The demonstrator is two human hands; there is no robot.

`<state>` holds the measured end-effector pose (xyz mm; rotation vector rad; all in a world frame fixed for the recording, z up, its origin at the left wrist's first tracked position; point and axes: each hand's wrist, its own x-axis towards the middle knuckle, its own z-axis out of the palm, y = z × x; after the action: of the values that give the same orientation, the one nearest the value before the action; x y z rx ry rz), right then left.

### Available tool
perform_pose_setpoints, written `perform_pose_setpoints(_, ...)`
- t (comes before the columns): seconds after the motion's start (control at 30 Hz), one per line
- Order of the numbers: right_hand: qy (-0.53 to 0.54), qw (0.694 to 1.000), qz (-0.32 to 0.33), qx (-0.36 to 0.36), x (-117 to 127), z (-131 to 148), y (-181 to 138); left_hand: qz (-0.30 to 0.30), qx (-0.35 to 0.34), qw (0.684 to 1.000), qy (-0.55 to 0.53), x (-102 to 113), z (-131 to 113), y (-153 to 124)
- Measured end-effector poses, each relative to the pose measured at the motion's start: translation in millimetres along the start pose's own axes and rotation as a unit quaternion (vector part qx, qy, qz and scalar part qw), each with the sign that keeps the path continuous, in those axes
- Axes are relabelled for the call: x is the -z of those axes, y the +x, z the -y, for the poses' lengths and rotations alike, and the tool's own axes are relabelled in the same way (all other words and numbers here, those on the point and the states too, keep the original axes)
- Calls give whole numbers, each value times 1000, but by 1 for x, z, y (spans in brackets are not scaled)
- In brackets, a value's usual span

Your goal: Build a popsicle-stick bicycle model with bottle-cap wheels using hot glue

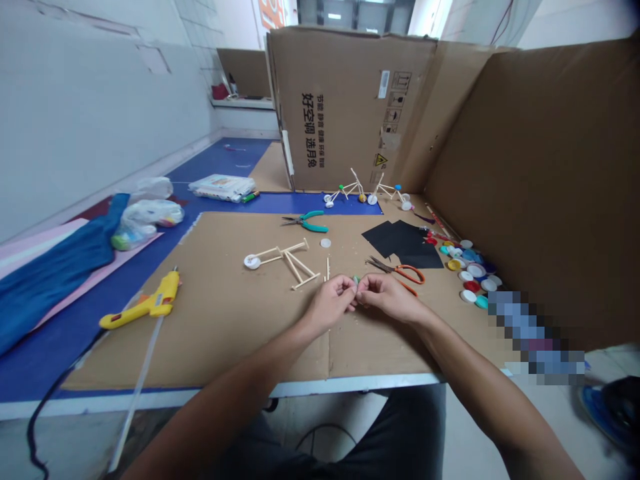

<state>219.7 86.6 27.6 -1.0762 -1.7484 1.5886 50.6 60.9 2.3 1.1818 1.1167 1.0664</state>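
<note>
My left hand point(334, 301) and my right hand point(387, 297) meet above the cardboard sheet, fingertips pinched together. Between them shows a small greenish piece point(356, 280), mostly covered by the fingers, so its kind is unclear. Just beyond my right hand lie orange-handled scissors point(400, 268), partly hidden by it. A thin wooden stick point(328, 268) sits past my left hand. Left of that rests a stick frame point(287, 257) with a white bottle cap point(252, 262) at one end. A whitish disc point(325, 243) lies close to the frame.
Teal pliers point(307, 221) lie farther back. A yellow glue gun point(150, 303) with its cord is at left. Black paper sheets point(405, 241) and several bottle caps point(473, 270) occupy the right. Two stick models point(345, 190) stand before the tall cardboard box point(350, 113).
</note>
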Motion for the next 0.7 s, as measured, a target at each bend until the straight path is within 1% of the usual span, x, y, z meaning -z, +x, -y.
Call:
perform_pose_setpoints(0.27, 46, 999, 0, -4, -3, -3, 2, 12, -24, 1000, 12, 1, 5, 2)
perform_pose_setpoints(0.33, 57, 998, -11, -9, -5, -3, 2, 12, -37, 999, 23, 2, 7, 2)
perform_pose_setpoints(0.5, 61, 997, -45, -21, -10, -2, 5, -8, -60, 996, 66, 4, 11, 3)
perform_pose_setpoints(0.57, 42, 997, -65, -8, -12, -3, 5, -14, -63, 995, 71, 4, 12, 4)
perform_pose_setpoints(0.63, 4, 995, -98, 26, -14, -5, 6, -19, -65, 994, 80, 4, 12, 4)
perform_pose_setpoints(0.7, -20, 991, -116, 60, -15, -6, 6, -29, -68, 993, 91, 4, 12, 4)
